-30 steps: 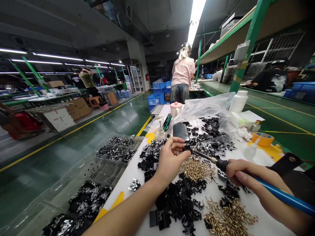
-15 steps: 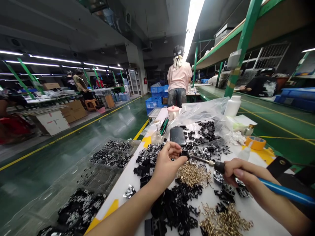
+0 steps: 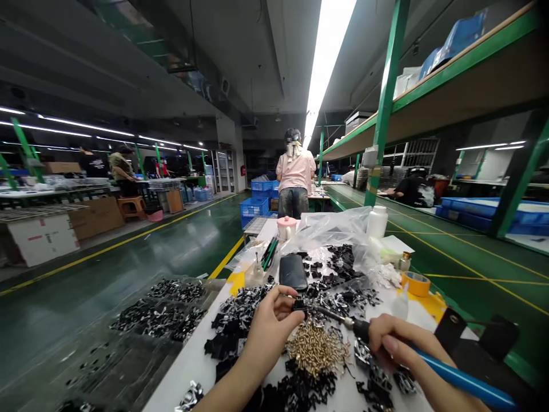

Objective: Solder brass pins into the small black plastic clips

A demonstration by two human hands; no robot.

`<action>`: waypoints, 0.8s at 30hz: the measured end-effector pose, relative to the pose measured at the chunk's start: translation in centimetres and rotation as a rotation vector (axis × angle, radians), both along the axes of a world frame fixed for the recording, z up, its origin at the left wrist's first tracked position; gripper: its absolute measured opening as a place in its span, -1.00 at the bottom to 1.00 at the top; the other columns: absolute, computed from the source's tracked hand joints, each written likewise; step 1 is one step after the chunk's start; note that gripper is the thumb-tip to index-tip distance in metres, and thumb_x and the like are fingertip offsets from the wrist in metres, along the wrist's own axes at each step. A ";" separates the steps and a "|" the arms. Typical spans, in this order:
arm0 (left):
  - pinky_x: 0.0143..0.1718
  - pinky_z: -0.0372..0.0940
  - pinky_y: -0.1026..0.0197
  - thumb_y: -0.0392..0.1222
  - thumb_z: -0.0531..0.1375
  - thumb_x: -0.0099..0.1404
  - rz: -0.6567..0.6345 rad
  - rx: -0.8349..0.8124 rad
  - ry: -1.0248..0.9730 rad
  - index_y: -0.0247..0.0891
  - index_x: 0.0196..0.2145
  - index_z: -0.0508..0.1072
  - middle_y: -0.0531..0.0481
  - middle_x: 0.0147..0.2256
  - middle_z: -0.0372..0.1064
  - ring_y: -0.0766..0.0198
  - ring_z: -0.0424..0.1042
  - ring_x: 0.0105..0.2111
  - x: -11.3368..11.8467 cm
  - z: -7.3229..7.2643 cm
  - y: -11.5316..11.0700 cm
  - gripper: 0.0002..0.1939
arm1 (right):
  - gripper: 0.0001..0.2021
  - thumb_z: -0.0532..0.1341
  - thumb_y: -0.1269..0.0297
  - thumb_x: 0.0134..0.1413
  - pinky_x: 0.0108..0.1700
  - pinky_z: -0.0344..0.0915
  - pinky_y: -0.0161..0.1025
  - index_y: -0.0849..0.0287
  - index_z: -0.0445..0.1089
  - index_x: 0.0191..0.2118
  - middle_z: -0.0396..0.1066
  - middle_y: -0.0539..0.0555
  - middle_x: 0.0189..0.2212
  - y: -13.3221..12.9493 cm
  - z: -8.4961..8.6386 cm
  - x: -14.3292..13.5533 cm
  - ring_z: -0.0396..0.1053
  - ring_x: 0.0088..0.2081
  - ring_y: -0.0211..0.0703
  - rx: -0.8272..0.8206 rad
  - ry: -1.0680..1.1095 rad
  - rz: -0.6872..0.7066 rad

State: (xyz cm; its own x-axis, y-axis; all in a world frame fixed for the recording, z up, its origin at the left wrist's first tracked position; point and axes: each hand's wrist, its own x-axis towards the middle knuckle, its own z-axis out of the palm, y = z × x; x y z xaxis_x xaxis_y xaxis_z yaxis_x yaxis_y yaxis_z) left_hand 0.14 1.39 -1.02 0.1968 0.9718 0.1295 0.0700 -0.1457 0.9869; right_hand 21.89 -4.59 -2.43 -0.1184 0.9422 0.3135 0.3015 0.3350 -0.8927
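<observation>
Two hands in use. Left hand has thumb and fingers pinching a small black part, held up over the white surface. Right hand has fingers wrapped round a blue-handled tool, handle out toward 4 o'clock from the part, thin shaft pointing back at it; can't tell if the tip touches. Clock positions from the held part: heap of gold-coloured pins at 5, close by; black phone-like slab at 12, near; pink-lidded cup also at 12, farther off; orange tape roll at 3; tray with black and silver pieces at 9, well apart.
</observation>
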 end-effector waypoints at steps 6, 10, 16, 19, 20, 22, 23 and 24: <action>-0.35 0.18 0.27 -0.35 0.21 0.01 0.017 0.046 -0.040 -0.28 -0.30 0.32 0.01 -0.33 0.24 0.36 0.29 -0.42 0.4 -0.1 -0.5 -0.76 | -0.70 0.05 0.10 0.12 -0.53 0.11 -0.32 0.17 0.31 -0.50 0.21 0.00 -0.64 -0.3 0.0 1.2 0.19 -0.56 -0.24 0.054 -0.008 0.047; -0.35 0.19 0.27 -0.32 0.22 0.03 -0.038 0.073 -0.035 -0.27 -0.29 0.34 0.01 -0.37 0.24 0.33 0.28 -0.38 0.4 -0.5 -0.6 -0.77 | -0.75 0.06 0.16 0.11 -0.54 0.13 -0.33 0.15 0.32 -0.48 0.23 0.01 -0.61 -0.7 0.0 1.4 0.18 -0.55 -0.24 0.057 -0.024 0.031; -0.41 0.15 0.25 -0.34 0.20 0.02 -0.063 0.091 0.003 -0.27 -0.32 0.37 0.01 -0.42 0.24 0.31 0.25 -0.42 0.6 -0.3 -0.8 -0.80 | -0.77 0.08 0.19 0.10 -0.56 0.17 -0.34 0.14 0.35 -0.49 0.24 0.01 -0.62 -0.9 0.6 1.1 0.20 -0.57 -0.25 0.088 -0.074 0.035; -0.45 0.13 0.26 -0.36 0.20 0.01 -0.068 0.080 0.013 -0.27 -0.33 0.37 0.04 -0.44 0.22 0.33 0.22 -0.46 0.7 0.0 -1.0 -0.79 | -0.78 0.07 0.21 0.11 -0.56 0.18 -0.35 0.13 0.35 -0.48 0.25 0.00 -0.60 -0.8 0.8 1.0 0.21 -0.57 -0.27 0.090 -0.076 0.056; -0.45 0.13 0.26 -0.36 0.20 0.01 -0.073 0.073 0.012 -0.27 -0.32 0.37 0.04 -0.45 0.21 0.34 0.22 -0.47 0.7 0.1 -1.0 -0.79 | -0.79 0.08 0.22 0.10 -0.56 0.18 -0.36 0.13 0.35 -0.48 0.25 0.00 -0.60 -0.8 0.8 0.9 0.21 -0.57 -0.27 0.090 -0.078 0.066; -0.44 0.12 0.26 -0.36 0.20 0.01 -0.083 0.063 0.007 -0.26 -0.32 0.36 0.04 -0.44 0.21 0.34 0.22 -0.47 0.7 0.2 -1.1 -0.79 | -0.80 0.09 0.22 0.10 -0.56 0.17 -0.37 0.12 0.35 -0.48 0.24 -0.01 -0.61 -0.9 0.9 0.8 0.21 -0.57 -0.28 0.090 -0.080 0.073; -0.44 0.12 0.26 -0.36 0.20 0.01 -0.086 0.059 0.003 -0.26 -0.32 0.36 0.04 -0.43 0.22 0.34 0.22 -0.46 0.6 0.2 -1.1 -0.78 | -0.80 0.09 0.22 0.10 -0.56 0.17 -0.37 0.12 0.34 -0.48 0.24 -0.02 -0.61 -0.9 1.0 0.8 0.20 -0.57 -0.28 0.086 -0.083 0.073; -0.44 0.12 0.26 -0.36 0.20 0.01 -0.088 0.055 -0.002 -0.26 -0.32 0.36 0.04 -0.43 0.22 0.35 0.22 -0.46 0.6 0.2 -1.1 -0.78 | -0.79 0.08 0.21 0.11 -0.56 0.17 -0.37 0.12 0.34 -0.48 0.24 -0.02 -0.61 -0.9 1.0 0.7 0.20 -0.57 -0.28 0.083 -0.084 0.072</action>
